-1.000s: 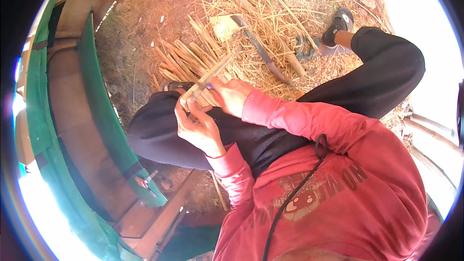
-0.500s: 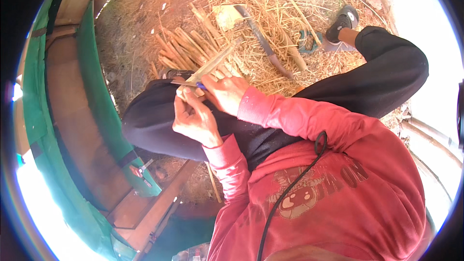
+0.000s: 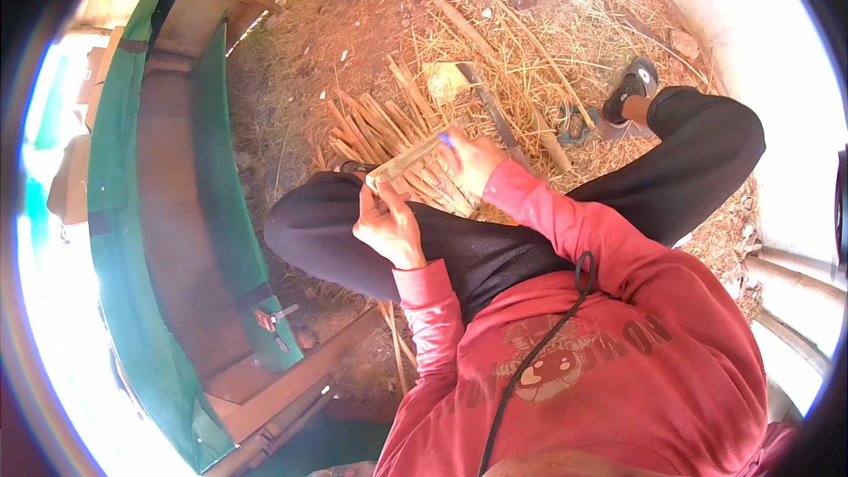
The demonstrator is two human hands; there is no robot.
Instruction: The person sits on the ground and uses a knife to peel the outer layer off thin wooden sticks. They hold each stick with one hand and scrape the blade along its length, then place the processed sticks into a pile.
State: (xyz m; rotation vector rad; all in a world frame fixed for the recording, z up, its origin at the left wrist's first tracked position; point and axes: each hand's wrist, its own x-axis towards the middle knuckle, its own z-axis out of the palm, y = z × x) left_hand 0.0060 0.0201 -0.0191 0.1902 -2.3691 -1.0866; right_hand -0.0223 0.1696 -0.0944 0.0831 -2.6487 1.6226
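Left fingers [image 3: 367,204] pinched — right fingers [image 3: 458,145] curled.

Here's the pale wooden strip [image 3: 408,160], slim and straight, its lower end pinched by the left hand [image 3: 389,226], its length slanting away from that grip toward the right hand [image 3: 474,161], and there, in the right's grip, shows a blue-handled knife [image 3: 444,140] (blade hard to make out).
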